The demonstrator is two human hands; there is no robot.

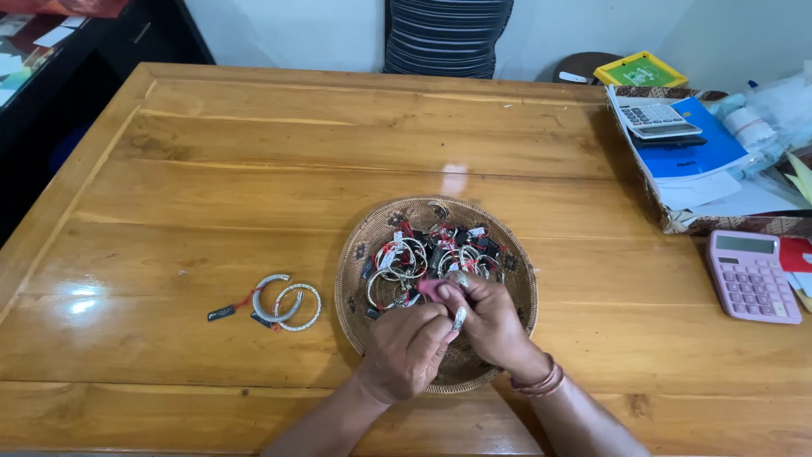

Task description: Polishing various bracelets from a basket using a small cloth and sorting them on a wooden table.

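A round woven basket (359,254) lies on the wooden table, holding several silver bangles (404,261) with red strings and dark tags. Both hands hover over the basket's near half. My left hand (408,349) is closed around a silver bangle (459,317) whose edge shows between the hands. My right hand (489,315) pinches a small pink cloth (430,289) against that bangle. A copper-coloured bracelet sits on my right wrist.
Two silver bangles (286,305) with red string and black tags lie on the table (211,169) left of the basket. A pink calculator (751,276) sits at right. Behind it a box holds a grey calculator (655,118), blue folder and papers. A striped chair back stands beyond the far edge.
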